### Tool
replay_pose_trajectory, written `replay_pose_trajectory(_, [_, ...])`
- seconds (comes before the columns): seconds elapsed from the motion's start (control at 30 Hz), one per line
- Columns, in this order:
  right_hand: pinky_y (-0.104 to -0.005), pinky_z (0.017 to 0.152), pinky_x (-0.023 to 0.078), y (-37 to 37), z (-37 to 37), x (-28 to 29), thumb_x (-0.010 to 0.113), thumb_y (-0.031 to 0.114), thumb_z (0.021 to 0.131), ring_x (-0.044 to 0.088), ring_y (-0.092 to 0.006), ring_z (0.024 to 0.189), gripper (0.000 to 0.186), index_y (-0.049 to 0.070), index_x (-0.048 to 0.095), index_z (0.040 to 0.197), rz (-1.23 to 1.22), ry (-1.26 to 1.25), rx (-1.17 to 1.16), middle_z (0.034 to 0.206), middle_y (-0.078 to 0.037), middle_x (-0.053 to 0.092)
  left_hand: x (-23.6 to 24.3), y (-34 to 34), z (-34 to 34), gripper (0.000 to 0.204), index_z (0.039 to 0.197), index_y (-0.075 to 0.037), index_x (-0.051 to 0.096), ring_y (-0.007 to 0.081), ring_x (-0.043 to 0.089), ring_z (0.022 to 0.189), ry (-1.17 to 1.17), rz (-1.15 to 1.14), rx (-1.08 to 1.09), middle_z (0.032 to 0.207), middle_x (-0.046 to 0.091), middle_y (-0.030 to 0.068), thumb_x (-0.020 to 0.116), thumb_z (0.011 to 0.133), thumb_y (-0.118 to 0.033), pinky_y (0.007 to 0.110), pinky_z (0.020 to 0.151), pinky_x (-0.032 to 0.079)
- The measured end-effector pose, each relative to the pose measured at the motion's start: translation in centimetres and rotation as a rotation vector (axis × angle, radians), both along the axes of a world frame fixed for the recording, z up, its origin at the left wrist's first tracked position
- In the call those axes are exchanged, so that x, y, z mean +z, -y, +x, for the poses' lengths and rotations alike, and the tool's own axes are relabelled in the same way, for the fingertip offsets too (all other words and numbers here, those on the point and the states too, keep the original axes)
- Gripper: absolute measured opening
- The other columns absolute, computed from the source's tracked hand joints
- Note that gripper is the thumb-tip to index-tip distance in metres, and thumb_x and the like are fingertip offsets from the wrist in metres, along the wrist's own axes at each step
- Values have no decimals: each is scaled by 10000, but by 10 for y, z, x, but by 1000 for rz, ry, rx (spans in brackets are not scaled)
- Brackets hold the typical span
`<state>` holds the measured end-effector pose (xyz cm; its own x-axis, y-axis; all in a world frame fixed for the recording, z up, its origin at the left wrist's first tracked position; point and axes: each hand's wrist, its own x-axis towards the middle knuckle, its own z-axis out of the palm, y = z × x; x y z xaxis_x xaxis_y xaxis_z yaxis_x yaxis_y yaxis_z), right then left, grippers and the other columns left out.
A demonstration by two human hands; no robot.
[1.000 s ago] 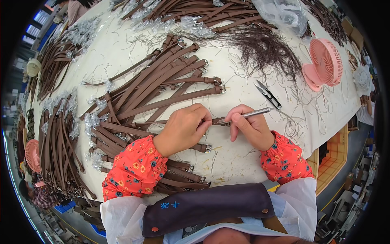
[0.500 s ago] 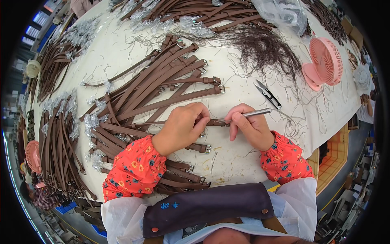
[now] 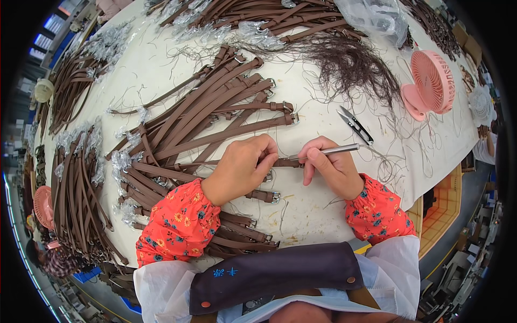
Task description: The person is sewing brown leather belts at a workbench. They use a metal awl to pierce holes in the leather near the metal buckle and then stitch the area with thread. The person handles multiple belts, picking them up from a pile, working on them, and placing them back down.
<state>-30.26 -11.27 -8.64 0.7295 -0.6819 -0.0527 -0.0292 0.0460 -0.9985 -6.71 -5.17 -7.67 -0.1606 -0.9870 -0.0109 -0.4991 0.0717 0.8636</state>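
Note:
My left hand [image 3: 239, 167] is closed, pinching a narrow brown belt [image 3: 287, 162] near its end. A slim silver pen-like metal tool [image 3: 346, 148] sits between the thumb and fingers of my right hand [image 3: 335, 168]. The tool's tip points left and meets the belt end between my hands. How the fingertips of my left hand grip the belt is partly hidden. Beyond my left hand lies a fanned pile of brown belts [image 3: 194, 118] with silver buckles. More belts [image 3: 242, 229] stick out from under my left forearm.
Black-handled thread snips [image 3: 355, 127] lie beyond my right hand. A pink fan [image 3: 429, 83] stands at the far right, beside a tangle of dark threads [image 3: 353, 67]. Further belt bundles [image 3: 81, 194] with clear plastic wrapping lie left on the white-covered table [image 3: 309, 215].

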Motion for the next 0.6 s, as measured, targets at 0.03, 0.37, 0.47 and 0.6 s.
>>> replay_pose_trajectory(0.03, [-253, 716, 442, 0, 0, 0, 455, 278, 1099, 595, -75, 667, 287, 25, 592, 1083, -4, 1, 1, 703, -14, 632, 0, 0, 0, 82, 919, 16, 607, 285, 616, 594, 1, -1, -2, 745, 645, 160, 664, 908, -41, 373, 578, 490])
replay_pose_trajectory(0.37, [-275, 736, 478, 2, -2, -1, 422, 224, 1103, 632, -120, 661, 245, 19, 556, 1102, -17, -32, 42, 744, -48, 618, 1, -1, 0, 76, 918, 15, 605, 279, 613, 590, -5, 6, 0, 741, 644, 159, 663, 907, -33, 373, 571, 484])
replay_pose_trajectory(0.47, [-283, 756, 481, 1, -2, 1, 419, 225, 1104, 633, -119, 672, 247, 20, 558, 1104, -8, -36, 42, 745, -48, 619, 0, -1, 1, 72, 935, 13, 610, 226, 603, 594, -4, 13, 9, 730, 642, 130, 663, 913, -31, 343, 567, 476])
replay_pose_trajectory(0.6, [-247, 696, 459, -1, 0, -5, 464, 270, 1096, 597, -80, 670, 275, 27, 593, 1096, -49, 46, -32, 741, -23, 630, -3, 0, 2, 74, 957, 3, 642, 131, 591, 606, 0, -16, 35, 712, 640, 80, 683, 920, -47, 287, 580, 475])
